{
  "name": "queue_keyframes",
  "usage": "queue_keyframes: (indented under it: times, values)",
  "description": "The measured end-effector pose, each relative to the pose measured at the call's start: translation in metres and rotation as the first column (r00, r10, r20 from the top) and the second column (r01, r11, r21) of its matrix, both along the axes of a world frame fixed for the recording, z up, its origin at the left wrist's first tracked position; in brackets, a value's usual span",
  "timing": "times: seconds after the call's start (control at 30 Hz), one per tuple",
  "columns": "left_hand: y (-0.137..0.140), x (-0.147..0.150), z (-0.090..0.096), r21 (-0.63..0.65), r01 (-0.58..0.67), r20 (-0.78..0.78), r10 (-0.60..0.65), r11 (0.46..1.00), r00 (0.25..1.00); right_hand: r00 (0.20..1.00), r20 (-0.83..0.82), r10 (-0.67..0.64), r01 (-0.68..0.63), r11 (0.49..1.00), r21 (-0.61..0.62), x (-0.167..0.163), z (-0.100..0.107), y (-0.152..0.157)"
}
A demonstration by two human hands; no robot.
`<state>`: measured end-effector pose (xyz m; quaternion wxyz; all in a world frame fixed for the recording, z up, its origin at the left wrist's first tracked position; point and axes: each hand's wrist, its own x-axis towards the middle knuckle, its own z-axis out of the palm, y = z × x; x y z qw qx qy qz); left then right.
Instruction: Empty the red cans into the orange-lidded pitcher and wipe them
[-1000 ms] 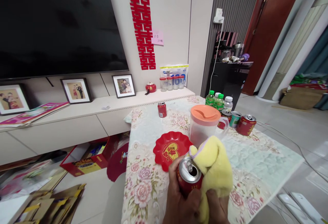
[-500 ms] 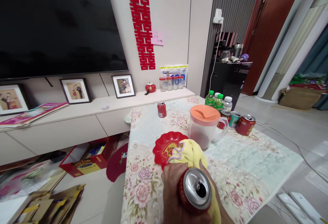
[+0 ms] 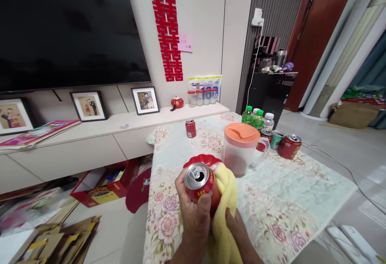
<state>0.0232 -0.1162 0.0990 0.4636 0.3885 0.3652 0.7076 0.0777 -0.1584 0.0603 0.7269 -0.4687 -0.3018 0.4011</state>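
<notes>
My left hand point(image 3: 194, 219) is wrapped round a red drink can point(image 3: 208, 187), its opened silver top tilted up toward me. Against the can's right side lies a yellow cloth point(image 3: 227, 199), which my right hand point(image 3: 239, 232) grips from the right; part of those fingers is hidden behind the cloth. Just beyond the can, a red scalloped plate point(image 3: 200, 159) is mostly covered from view. To the right of the plate stands a clear pitcher point(image 3: 238, 155) with an orange lid.
A second red can point(image 3: 190, 129) stands at the table's far side. Behind the pitcher are green-capped bottles point(image 3: 257, 120), a teal can point(image 3: 276, 139) and a larger red can point(image 3: 290, 146). The flowered tablecloth point(image 3: 169, 219) covers the table. Flattened cardboard point(image 3: 66, 242) lies on the floor at left.
The can has moved left and farther from me, and its top has turned. My left hand now shows its thumb across the front. The cloth has shifted to the can's right side.
</notes>
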Motion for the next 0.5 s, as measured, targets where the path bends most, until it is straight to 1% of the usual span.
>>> queue_keyframes:
  times: [0.1,0.17,0.27,0.33,0.43,0.5]
  values:
    - [0.000,-0.003,-0.003,-0.023,0.063,0.059,-0.062,0.998,0.996,0.973,-0.210,0.098,-0.100,0.995,0.001,-0.010,0.004,-0.003]
    - [0.000,-0.006,-0.006,-0.034,0.084,0.077,-0.081,0.996,0.994,0.949,-0.275,0.156,-0.161,0.987,0.006,-0.010,0.007,-0.005]
    - [0.001,-0.010,-0.008,-0.053,0.090,0.065,-0.087,0.994,0.994,0.948,-0.225,0.224,-0.236,0.972,-0.024,-0.002,0.008,-0.007]
    - [0.001,-0.014,-0.005,-0.079,0.110,0.079,-0.103,0.991,0.992,0.959,-0.160,0.234,-0.243,0.969,-0.041,0.003,0.006,-0.009]
    - [0.001,-0.019,0.001,-0.126,0.143,0.121,-0.128,0.982,0.984,0.983,-0.077,0.165,-0.170,0.984,-0.057,0.004,-0.002,-0.011]
    - [0.001,-0.022,0.005,-0.136,0.124,0.108,-0.109,0.983,0.988,0.992,-0.006,0.123,-0.123,0.990,-0.071,0.003,-0.012,-0.014]
